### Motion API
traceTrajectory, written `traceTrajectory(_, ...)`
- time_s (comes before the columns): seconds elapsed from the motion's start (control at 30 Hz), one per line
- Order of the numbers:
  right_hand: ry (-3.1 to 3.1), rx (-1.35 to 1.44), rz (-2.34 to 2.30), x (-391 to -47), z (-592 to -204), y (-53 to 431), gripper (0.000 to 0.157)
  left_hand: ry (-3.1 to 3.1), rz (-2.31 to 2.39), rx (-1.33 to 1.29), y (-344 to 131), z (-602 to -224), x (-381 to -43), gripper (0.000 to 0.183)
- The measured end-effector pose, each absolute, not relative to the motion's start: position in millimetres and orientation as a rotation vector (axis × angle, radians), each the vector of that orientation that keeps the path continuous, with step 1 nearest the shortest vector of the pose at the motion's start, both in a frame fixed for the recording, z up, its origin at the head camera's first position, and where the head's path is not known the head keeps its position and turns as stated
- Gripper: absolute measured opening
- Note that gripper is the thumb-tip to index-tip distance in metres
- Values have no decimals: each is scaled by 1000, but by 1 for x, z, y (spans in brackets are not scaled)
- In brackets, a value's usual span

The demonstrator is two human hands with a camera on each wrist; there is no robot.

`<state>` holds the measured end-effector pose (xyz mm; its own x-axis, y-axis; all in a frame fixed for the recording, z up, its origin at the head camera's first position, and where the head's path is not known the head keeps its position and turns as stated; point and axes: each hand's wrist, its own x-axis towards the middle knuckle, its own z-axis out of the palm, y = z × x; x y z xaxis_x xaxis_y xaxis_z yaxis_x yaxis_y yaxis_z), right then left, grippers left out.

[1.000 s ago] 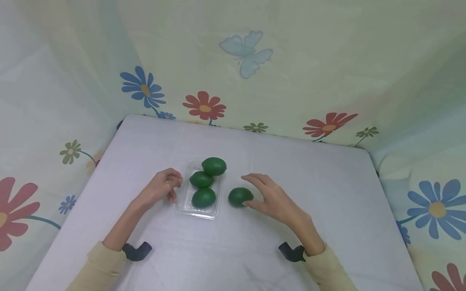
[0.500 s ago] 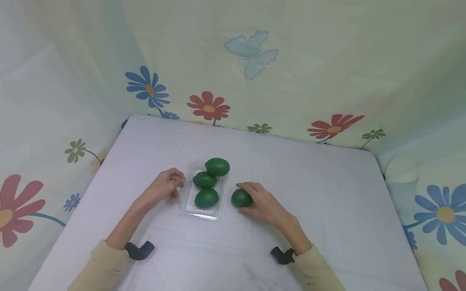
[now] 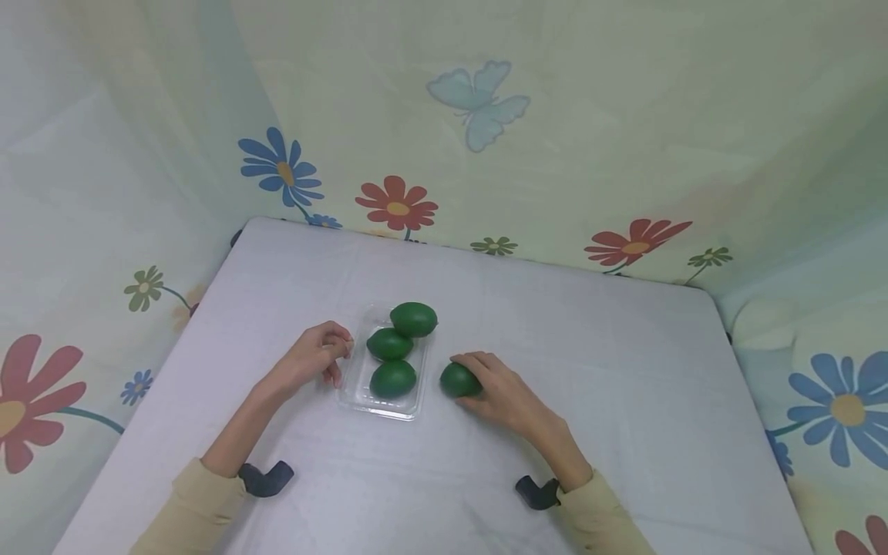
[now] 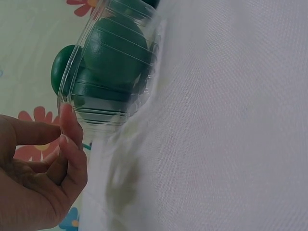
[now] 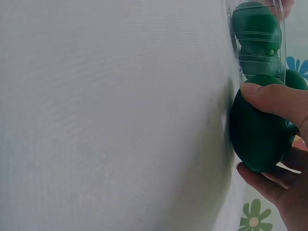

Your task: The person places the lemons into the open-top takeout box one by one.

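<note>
A clear plastic container (image 3: pixel 361 399) lies left of the table's middle with green limes in it. In the head view one lime (image 3: pixel 392 378) sits near its front, another lime (image 3: pixel 389 344) in the middle. A third lime (image 3: pixel 414 319) at the back overlaps the container's right edge. My left hand (image 3: pixel 315 356) pinches the container's left rim between thumb and finger, seen closely in the left wrist view. Just right of the container, my right hand (image 3: pixel 505 391) grips a separate lime (image 5: pixel 262 130), thumb on one side and fingers on the other. The palms are partly hidden.
A white cloth covers the table (image 3: pixel 610 370). Behind and at both sides hangs a curtain (image 3: pixel 555 169) printed with flowers and a butterfly. Black curved pieces (image 3: pixel 267 479) are fixed at both wrists, near the beige sleeves (image 3: pixel 208 497).
My right hand has moved left from beside the separate lime and closed its fingers around it. The left hand keeps its pinch on the container. The head view has shifted slightly.
</note>
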<state>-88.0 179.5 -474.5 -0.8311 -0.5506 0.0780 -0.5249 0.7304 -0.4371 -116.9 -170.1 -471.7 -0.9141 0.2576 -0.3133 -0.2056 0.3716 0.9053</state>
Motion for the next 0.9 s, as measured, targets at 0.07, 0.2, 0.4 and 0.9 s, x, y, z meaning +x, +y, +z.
traceTrajectory(0.07, 2876, -887, -701, -86, -475, 180, 63, 2234, 1557, 38, -170, -471, -117, 30)
traceTrajectory(0.2, 2904, -886, -715, -81, -474, 182, 63, 2236, 1552, 34, -169, -471, -116, 30)
traceTrajectory(0.4, 2919, -917, -754, -68, -456, 185, 68, 2235, 1551, 42, -170, -469, -116, 31)
traceTrajectory(0.9, 2957, -1323, -684, -86, -392, 139, 68, 2230, 1567, 56, -170, -473, -115, 32)
